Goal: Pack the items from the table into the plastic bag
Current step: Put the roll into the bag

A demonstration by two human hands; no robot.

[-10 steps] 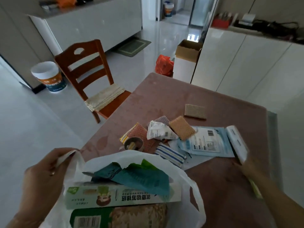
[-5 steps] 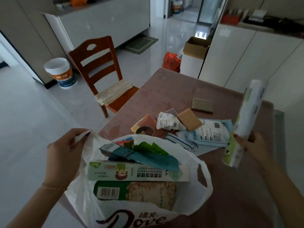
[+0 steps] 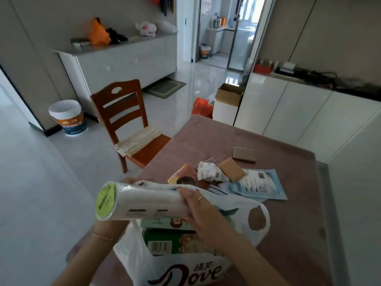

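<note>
- The roll (image 3: pixel 142 203) you are carrying lies crosswise in the middle-left of the frame, just above the mouth of the plastic bag (image 3: pixel 243 205). Its green end cap faces the lower left.
- It looks like a tightly wound roll of thin film or bags in a glossy sleeve. Judge it light and fairly stiff along its length, but slick on the outside, so it could slide through a loose hold.
- Your right hand (image 3: pixel 203 211) is wrapped around the roll's right end, fingers curled over the top and thumb hidden beneath. That is a firm, closed grasp on the roll. A grip nearer the middle would probably balance it better.
- Your left hand (image 3: pixel 111 226) sits under the roll at the bag's left edge. Most of it is hidden by the roll, so you cannot tell whether it pinches the bag's handle or merely props it open.
- The bag stands at the lower centre of the frame and is already well filled. A green box (image 3: pixel 171 240) with a barcode lies low in it, with a pale carton (image 3: pixel 165 221) above that.
- Room for the roll looks tight. Lying it flat across the cartons seems the likeliest fit.
- On the table (image 3: pixel 288 223), right of centre, more items wait: a blue pouch (image 3: pixel 259 184), a crumpled white packet (image 3: pixel 208 172), a tan square (image 3: pixel 232 169) and another flat pad (image 3: pixel 244 154) further back.
</note>
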